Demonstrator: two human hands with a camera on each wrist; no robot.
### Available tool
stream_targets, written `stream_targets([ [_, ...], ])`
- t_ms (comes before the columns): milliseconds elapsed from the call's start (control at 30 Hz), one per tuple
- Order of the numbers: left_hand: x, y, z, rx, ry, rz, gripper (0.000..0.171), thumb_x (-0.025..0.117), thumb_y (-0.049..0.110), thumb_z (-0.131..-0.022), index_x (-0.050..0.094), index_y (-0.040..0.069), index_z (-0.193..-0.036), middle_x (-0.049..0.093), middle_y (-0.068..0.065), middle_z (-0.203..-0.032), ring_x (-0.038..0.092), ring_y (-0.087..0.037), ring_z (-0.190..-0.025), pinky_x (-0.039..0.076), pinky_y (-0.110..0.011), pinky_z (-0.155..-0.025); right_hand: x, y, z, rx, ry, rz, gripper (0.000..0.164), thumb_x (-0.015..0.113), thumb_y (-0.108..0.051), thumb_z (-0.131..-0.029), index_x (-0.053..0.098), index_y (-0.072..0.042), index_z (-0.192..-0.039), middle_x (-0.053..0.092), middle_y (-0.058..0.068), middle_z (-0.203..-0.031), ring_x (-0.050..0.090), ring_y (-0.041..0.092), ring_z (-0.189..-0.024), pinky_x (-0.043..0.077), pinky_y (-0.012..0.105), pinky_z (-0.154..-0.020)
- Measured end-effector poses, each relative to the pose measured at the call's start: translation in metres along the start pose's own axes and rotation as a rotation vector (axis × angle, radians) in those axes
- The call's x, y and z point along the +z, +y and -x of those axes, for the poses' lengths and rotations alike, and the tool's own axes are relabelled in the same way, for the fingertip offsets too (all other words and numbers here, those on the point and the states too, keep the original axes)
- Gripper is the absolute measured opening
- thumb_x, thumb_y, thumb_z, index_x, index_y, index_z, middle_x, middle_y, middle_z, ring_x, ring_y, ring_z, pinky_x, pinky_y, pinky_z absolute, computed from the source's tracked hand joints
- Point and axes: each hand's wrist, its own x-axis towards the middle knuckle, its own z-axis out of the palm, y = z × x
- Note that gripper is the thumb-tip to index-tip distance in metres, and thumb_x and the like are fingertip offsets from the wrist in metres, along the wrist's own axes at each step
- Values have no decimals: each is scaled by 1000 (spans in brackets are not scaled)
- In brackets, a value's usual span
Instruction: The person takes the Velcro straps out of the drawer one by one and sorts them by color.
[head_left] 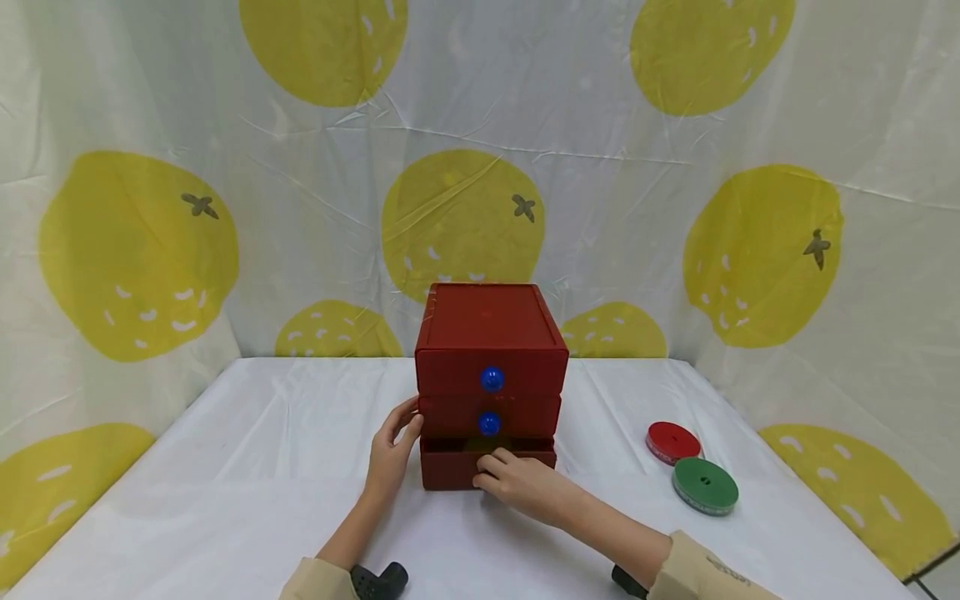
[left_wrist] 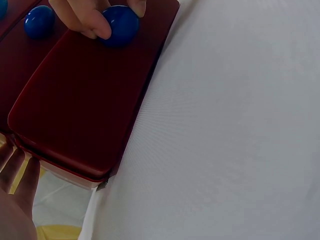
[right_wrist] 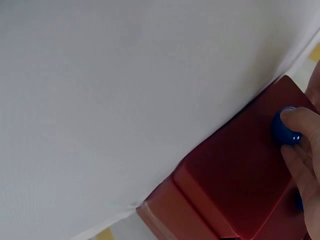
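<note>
Nearest you, the beige right sleeve comes in from the right and the left sleeve from the left. Your right forearm slants far and leftward, and there's your right hand, back of it facing up, right at the front of the bottom drawer. Fingers narrow here: they pinch the blue knob, thumb and fingers on opposite sides of it.

Here's the relation it all hangs on: knob between your fingers, drawer directly to the far side of them, its front running left to right, its travel line near to far. A dark gap shows above that front, so the drawer stands slightly out; what's inside is too dim to tell.

Over to your left hand: fingers extended, resting against the left side of the red cabinet, gripping nothing. Your right is the hand on the drawer.

Well off to the right on the white surface, a green roll, and just beyond it a red roll. Farthest away, the fruit-print cloth hangs behind.
</note>
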Motion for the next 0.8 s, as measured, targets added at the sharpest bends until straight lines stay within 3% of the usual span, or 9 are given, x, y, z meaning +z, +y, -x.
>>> stream_targets([
  [200, 0, 19, 6, -32, -8, -18, 38, 52, 19, -93, 49, 10, -129, 55, -8, -127, 49, 9, -102, 43, -12, -87, -5, -4, 2, -9, 5, -7, 32, 73, -20, -75, 60, -23, -104, 56, -6, -101, 51, 8, -91, 48, 9, -65],
  [467, 0, 18, 6, -23, -2, -6, 36, 52, 19, -92, 51, 11, -127, 56, -7, -125, 50, 8, -102, 44, -13, -86, -10, -9, 5, -20, 19, 17, 31, 73, -21, -74, 60, -23, -102, 55, -6, -99, 50, 7, -86, 46, 8, -62],
  [800, 0, 16, 5, -17, -4, 3, 35, 53, 19, -92, 52, 12, -127, 56, -6, -125, 51, 7, -103, 43, -13, -87, -20, -14, 6, -21, -52, -48, 36, 74, -21, -73, 59, -24, -105, 56, -7, -101, 52, 7, -89, 49, 10, -68],
])
